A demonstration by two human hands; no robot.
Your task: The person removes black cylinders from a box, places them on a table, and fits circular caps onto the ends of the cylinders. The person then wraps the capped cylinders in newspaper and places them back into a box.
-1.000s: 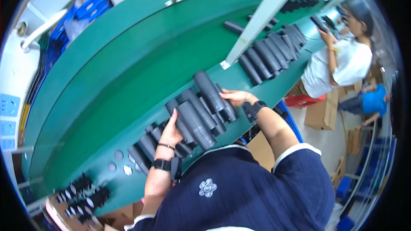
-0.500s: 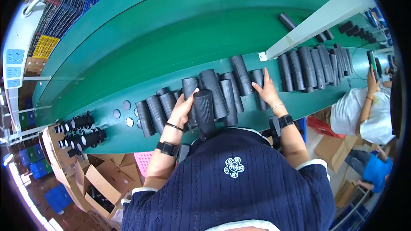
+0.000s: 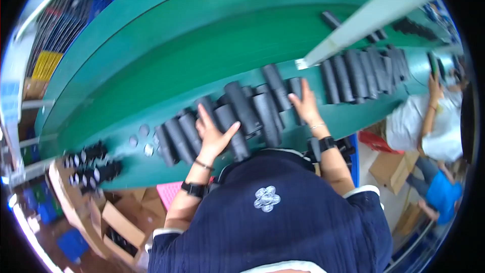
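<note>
Black textured cylinders lie in an uneven row along the green worktable (image 3: 146,164). My left hand (image 3: 214,137) is open, fingers and thumb spread, over the left part of this row. Just right of its thumb rests one black cylinder (image 3: 232,131) that slants toward my body. My right hand (image 3: 307,105) is open too, its fingers stretched out and its thumb apart, beside a shorter black cylinder (image 3: 296,88) that it seems to touch. Between the hands lie several more, among them a long black cylinder (image 3: 242,108). The picture is slightly blurred.
Small round discs (image 3: 144,130) and black parts with pale round ends (image 3: 96,169) lie at the left. More cylinders (image 3: 356,73) stand in a row at the right, by a grey post (image 3: 364,17). A co-worker in white (image 3: 417,126) is at the far right. Open cardboard boxes (image 3: 124,222) sit below left.
My left hand has let go of the cylinder it held, which now lies in the row, and its fingers have spread. The whole view has shifted slightly; my right hand stays beside the same cylinder.
</note>
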